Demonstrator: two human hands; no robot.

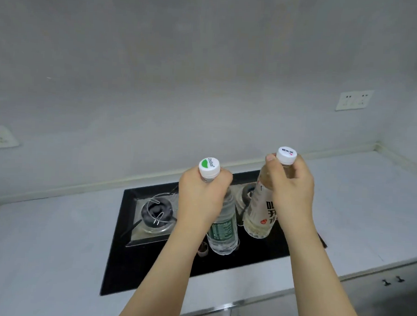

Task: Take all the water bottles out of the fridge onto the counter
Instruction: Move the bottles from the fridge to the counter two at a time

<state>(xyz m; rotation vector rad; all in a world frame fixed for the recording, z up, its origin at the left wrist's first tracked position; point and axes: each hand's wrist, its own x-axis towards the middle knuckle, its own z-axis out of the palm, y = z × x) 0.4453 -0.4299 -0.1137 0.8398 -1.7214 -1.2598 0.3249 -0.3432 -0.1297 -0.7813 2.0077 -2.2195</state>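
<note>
- Bottles, two of them, are out of the fridge and held by the neck over the hob (pixel 148 263), one in each hand; the fridge itself is out of view.
- Left of the left hand sits a burner (pixel 156 215) with a wire pan support, set in the hob's black glass; the counter (pixel 41 233) runs on beyond it.
- Left hand (pixel 200 196) is curled tight round the neck of the green-label bottle (pixel 223 228), just under its white cap. The bottle hangs upright, its base low over the glass beside a small knob (pixel 203 249); whether it touches the glass I cannot tell.
- Between the hands, part of a second burner (pixel 245 194) shows behind the bottles.
- Right hand (pixel 290 186) grips the neck of the white-label bottle (pixel 260 213), thumb up beside the cap. This bottle tilts, base toward the left hand, and seems clear of the surface.
- Right of the right hand lies more bare counter, with cabinet doors (pixel 376 299) below.
- Step in hand, as I judge it: carrying both bottles to a resting place, the setting-down not yet done.
- Next move calls for shifting them off the hob to the counter on either side, standing them upright, then letting go. The tilted one needs levelling first or it may topple.
</note>
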